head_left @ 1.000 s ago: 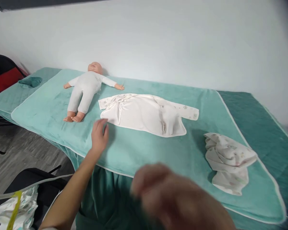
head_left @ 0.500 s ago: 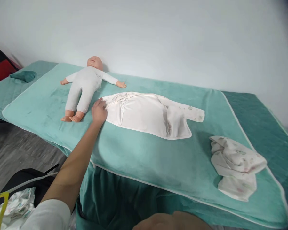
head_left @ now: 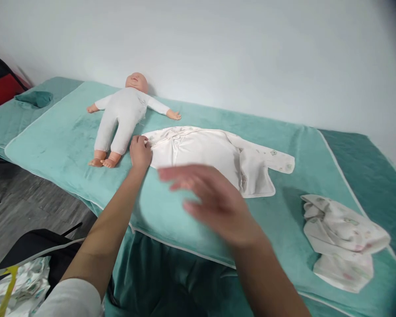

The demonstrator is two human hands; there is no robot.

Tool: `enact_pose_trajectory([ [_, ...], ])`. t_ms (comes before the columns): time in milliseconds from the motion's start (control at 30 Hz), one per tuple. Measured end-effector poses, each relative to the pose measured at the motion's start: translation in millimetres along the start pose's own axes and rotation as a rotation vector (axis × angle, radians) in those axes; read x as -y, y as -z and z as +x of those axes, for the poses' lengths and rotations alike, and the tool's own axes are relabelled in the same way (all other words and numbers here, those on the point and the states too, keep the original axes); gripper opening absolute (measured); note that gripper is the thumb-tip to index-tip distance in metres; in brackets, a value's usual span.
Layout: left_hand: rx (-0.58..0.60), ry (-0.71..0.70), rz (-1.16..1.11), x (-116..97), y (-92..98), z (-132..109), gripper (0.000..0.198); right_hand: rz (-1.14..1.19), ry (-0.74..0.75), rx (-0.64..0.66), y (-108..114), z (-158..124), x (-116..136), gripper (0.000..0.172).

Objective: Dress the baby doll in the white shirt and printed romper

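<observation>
A white baby garment (head_left: 211,152) lies spread flat on a teal towel (head_left: 69,145), its sleeve reaching right. My left hand (head_left: 140,152) is closed on the garment's left edge, beside the feet of a baby doll (head_left: 122,116) in a white suit lying on its back. My right hand (head_left: 214,202) hovers blurred above the towel in front of the garment, fingers stretched out and apart, holding nothing.
A crumpled printed cloth (head_left: 343,240) lies on the towel at the right. A small teal cloth (head_left: 34,97) sits at the far left of the bed. A white wall runs behind. Below left are a black chair (head_left: 36,248) and a printed package (head_left: 20,286).
My left hand reached forward to the garment's left edge and closed on it. My right hand dropped low, then rose over the towel with fingers spread.
</observation>
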State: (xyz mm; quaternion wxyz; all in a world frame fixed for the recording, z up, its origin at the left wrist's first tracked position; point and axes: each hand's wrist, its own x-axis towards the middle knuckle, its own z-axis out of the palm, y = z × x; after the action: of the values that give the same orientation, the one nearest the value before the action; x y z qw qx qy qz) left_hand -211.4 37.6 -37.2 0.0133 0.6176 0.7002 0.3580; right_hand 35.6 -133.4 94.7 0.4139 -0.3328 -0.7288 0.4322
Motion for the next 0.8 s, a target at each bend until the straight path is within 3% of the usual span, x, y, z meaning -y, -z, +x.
enact_pose_trajectory([
  [167, -0.105, -0.076, -0.149, 3.5, -2.5, 0.2, 0.027, -0.726, -0.373, -0.083, 3.7, 107.5, -113.0, 0.049],
  [300, -0.188, -0.084, -0.210, 2.1, -1.0, 3.4, 0.028, -0.868, -0.281, -0.183, 5.2, 131.2, -169.3, 0.050],
  [433, -0.184, -0.116, -0.139, -6.1, 6.2, -2.8, 0.026, -0.881, -0.234, -0.158, 7.2, 125.1, -177.0, 0.050],
  [500, -0.076, -0.159, -0.047, -11.8, 10.6, -10.4, 0.020, -0.905, -0.254, -0.147, 6.1, 123.9, -174.0, 0.051],
  [633, 0.155, -0.197, 0.101, -20.4, 16.1, -23.6, 0.029, -0.970, -0.228, -0.081, 1.9, 125.0, -170.1, 0.052],
  [800, 0.171, -0.224, 0.032, -28.9, 19.1, -34.0, 0.019, -1.007, -0.168, 0.042, 5.4, 133.3, -175.9, 0.050],
])
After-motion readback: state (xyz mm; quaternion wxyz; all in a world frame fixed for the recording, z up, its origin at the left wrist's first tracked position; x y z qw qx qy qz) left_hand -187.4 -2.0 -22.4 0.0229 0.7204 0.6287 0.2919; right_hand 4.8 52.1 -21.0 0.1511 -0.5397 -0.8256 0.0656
